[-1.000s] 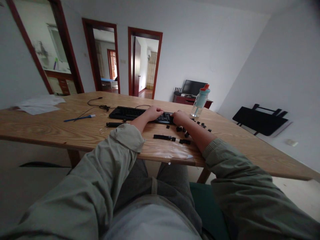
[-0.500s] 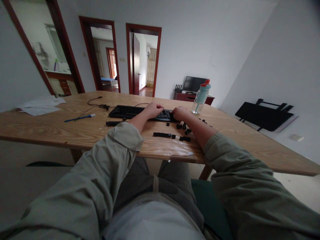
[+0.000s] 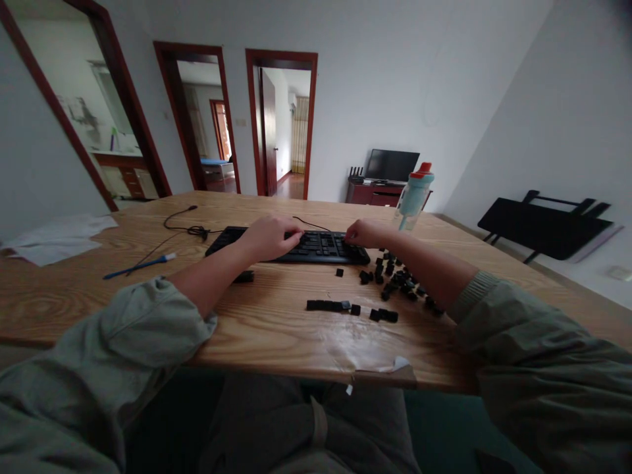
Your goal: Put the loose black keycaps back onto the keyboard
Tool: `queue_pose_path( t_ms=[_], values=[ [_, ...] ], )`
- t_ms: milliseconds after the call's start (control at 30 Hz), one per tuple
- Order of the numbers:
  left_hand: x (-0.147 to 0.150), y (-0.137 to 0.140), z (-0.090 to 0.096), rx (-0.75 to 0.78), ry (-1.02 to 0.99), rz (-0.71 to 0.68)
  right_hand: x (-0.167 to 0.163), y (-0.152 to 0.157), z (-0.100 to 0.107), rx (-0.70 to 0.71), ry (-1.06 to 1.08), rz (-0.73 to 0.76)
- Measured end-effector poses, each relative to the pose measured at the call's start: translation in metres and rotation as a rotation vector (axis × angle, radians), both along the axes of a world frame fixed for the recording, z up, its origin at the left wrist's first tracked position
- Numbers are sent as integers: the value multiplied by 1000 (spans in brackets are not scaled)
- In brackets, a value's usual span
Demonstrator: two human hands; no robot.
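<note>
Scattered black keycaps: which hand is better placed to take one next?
Probably the right hand: at the right end of the keyboard, it is closer to the keycaps than the left hand.

Open tabletop (image 3: 269,322) left of keycap row (image 3: 327,305), loose keycaps (image 3: 405,288), bottle (image 3: 416,193) obstructing right of keyboard (image 3: 316,251)

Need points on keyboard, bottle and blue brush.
keyboard (image 3: 320,246): head view, on the keys near its middle
bottle (image 3: 413,198): head view, on its teal upper body
blue brush (image 3: 141,266): head view, on its handle

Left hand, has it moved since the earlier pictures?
Yes. Judged against the keyboard, the left hand has shifted leftward along it, leaving a wider stretch of keys showing between the two hands.
</note>
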State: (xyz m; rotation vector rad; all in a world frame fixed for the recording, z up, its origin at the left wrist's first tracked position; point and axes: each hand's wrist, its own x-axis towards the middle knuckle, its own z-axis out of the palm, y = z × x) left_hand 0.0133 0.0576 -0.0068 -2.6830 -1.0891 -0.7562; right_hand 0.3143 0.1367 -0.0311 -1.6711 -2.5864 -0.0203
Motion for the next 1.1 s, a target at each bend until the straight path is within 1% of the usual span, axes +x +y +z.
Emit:
queue_pose_path(
  t_ms=[133,267,400,467,567,633,733,833,933,1100],
  values=[
    [-23,-2,-11,-4,69,-38,2,-7,-4,31,-25,79],
    [-36,-8,-23,-9,152,-133,3,-18,-9,65,-2,60],
    [-43,-20,-31,-11,237,-234,3,-25,-11,53,32,85],
    [-46,-27,-34,-10,219,-276,2,-24,-9,25,74,51],
    [-51,-34,-36,-61,173,-308,4,-17,-8,-30,154,-45],
    [-52,-36,-37,-101,150,-321,6,-10,-9,-50,208,-56],
    [-51,-36,-39,-153,128,-343,12,-1,-14,-67,278,-14],
    [-49,-34,-39,-172,95,-343,19,5,-18,-86,299,63],
    [-46,-33,-39,-172,92,-307,23,9,-18,-93,277,157],
    [-37,-30,-40,-191,114,-239,26,14,-17,-73,230,262]
  ],
)
